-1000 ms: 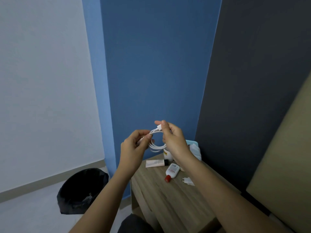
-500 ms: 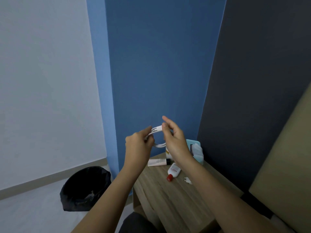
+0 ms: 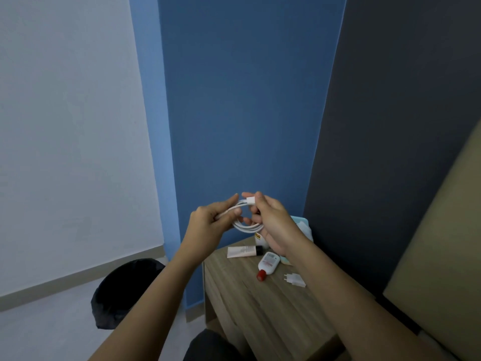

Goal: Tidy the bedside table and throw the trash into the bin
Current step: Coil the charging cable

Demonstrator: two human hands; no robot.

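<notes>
Above the wooden worktop [image 3: 260,303], both hands, left [image 3: 208,225] and right [image 3: 273,222], pinch a coiled cable [image 3: 246,226] with their fingers, apparently to keep its loops neat.

L hand [image 3: 208,221] + R hand [image 3: 273,222] | grip coiled white cable [image 3: 246,225] | above table [image 3: 260,303]

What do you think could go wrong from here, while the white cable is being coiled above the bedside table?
The coiled white cable is held only by fingertips of the left hand and right hand; a loosened pinch could let the loops spring open. If the cable drops, it could land on the red-capped bottle or the cream tube lying on the bedside table and roll them. The white charger plug lies close by the right forearm and might be nudged.
</notes>
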